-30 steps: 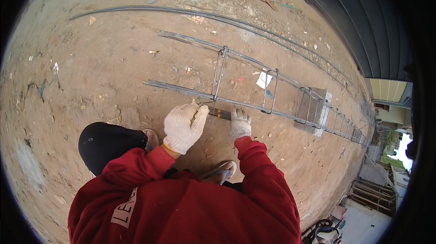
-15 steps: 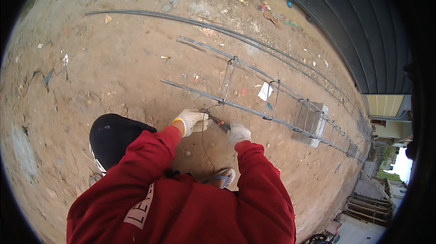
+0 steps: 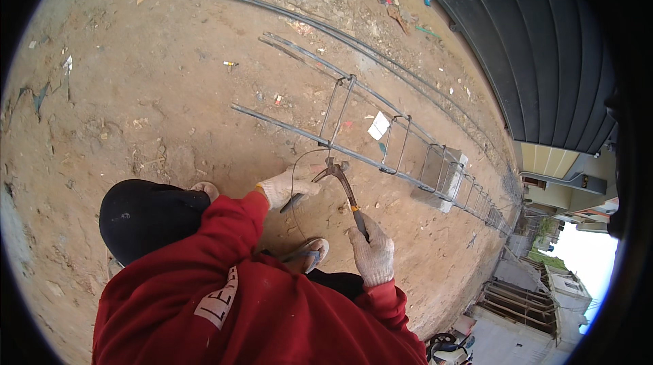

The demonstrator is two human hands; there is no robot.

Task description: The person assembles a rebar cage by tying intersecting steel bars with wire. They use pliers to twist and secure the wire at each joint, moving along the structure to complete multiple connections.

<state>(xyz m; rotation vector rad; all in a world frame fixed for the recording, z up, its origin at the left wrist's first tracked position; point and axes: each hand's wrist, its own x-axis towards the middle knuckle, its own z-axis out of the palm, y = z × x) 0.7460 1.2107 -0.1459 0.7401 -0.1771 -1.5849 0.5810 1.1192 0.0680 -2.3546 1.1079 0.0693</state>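
Observation:
A pair of pincers (image 3: 335,170) is spread wide just below the near bar of a rebar cage (image 3: 371,161). My right hand (image 3: 374,253), in a whitish knit glove, is closed round one dark handle with an orange band. Beside the other dark handle (image 3: 291,203) is my left hand (image 3: 289,189), gloved too; its fingers seem wrapped about that handle, though they show only partly. A thin tie wire (image 3: 294,173) curves from the near bar past my left hand and hangs toward my sandalled foot (image 3: 315,254). The pincers' jaws are close to the bar.
The cage rests on a concrete block (image 3: 441,192) and runs off to the right. Long loose bars (image 3: 272,8) lie on the dirt beyond it. A dark metal gate (image 3: 524,52) stands at the upper right. My dark-covered knee (image 3: 153,219) is at the left.
The pincers have opened wide. My right hand has moved down and right with its handle, away from my left hand. The view has shifted slightly.

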